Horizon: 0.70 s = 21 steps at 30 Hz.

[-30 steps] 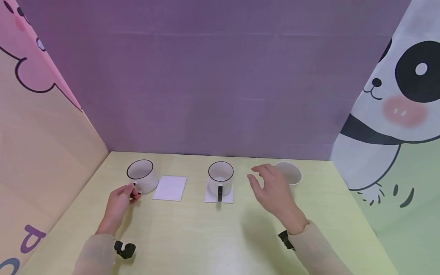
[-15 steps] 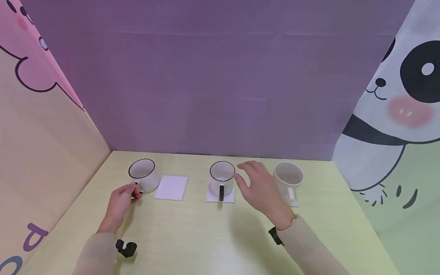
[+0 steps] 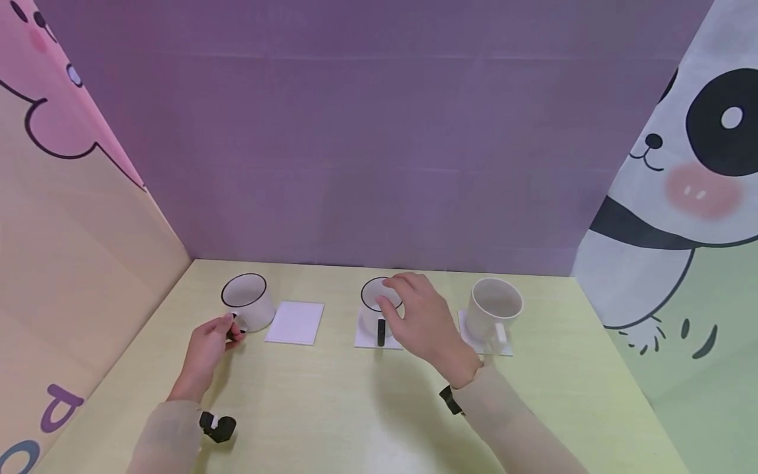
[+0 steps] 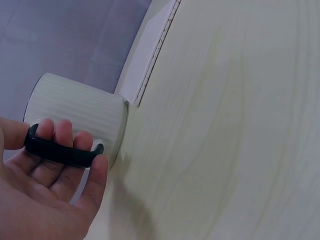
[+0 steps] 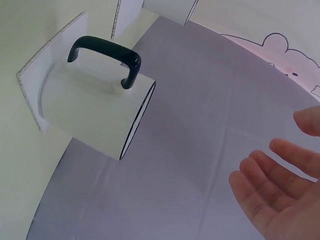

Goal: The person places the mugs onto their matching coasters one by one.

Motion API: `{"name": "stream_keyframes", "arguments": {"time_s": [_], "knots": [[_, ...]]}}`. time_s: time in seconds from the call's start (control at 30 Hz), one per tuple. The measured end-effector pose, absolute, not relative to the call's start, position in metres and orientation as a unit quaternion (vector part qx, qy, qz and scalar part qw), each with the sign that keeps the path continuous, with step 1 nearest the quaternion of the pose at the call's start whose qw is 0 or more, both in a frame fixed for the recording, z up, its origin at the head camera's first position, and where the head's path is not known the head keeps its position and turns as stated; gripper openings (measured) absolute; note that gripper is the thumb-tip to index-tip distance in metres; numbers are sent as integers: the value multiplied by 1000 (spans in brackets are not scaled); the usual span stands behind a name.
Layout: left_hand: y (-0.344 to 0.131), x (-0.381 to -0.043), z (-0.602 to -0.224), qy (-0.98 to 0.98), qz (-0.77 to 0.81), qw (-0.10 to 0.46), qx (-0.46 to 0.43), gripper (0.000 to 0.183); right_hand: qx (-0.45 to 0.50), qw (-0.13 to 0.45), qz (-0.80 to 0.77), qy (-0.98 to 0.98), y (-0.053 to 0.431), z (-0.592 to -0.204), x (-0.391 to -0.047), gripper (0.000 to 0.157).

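My left hand (image 3: 204,352) grips the black handle (image 4: 62,152) of a white mug (image 3: 253,315) with a dark rim, fingers curled through it. That mug stands at the left beside a white square coaster (image 3: 294,323). A second white mug (image 3: 370,321), dark-rimmed with a black handle, stands upright on the middle coaster (image 3: 363,339). Over its right side in the head view is my right hand (image 3: 423,322), fingers loosely bent and holding nothing. The right wrist view shows a gap between this hand (image 5: 285,192) and the mug (image 5: 90,102).
An all-white mug (image 3: 481,322) stands on a coaster (image 3: 466,337) at the right, its handle facing me. The pale wooden table (image 3: 320,395) ends at a purple backdrop (image 3: 379,145), with printed cartoon panels on both sides.
My right hand has moved left from in front of the all-white mug to over the middle mug. My left hand has kept its hold on the left mug's handle.
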State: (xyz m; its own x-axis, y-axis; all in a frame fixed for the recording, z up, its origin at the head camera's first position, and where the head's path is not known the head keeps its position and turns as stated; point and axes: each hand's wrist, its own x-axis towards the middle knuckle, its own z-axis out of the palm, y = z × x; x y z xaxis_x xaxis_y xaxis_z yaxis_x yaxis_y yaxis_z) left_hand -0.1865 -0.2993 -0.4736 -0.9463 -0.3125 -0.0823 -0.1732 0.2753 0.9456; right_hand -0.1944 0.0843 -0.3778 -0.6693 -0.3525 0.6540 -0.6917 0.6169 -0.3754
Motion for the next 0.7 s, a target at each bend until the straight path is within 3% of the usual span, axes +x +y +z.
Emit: {"name": "stream_keyframes", "arguments": {"time_s": [0.23, 0.5, 0.7], "knots": [[-300, -187, -473, -796, -583, 57, 152, 46, 311, 247, 320, -860, 69, -376, -199, 23], [-300, -186, -472, -794, -584, 61, 156, 46, 330, 262, 324, -847, 52, -378, -207, 22], [-299, -187, -474, -787, -592, 59, 164, 46, 324, 229, 337, -854, 39, -383, -210, 25]]}}
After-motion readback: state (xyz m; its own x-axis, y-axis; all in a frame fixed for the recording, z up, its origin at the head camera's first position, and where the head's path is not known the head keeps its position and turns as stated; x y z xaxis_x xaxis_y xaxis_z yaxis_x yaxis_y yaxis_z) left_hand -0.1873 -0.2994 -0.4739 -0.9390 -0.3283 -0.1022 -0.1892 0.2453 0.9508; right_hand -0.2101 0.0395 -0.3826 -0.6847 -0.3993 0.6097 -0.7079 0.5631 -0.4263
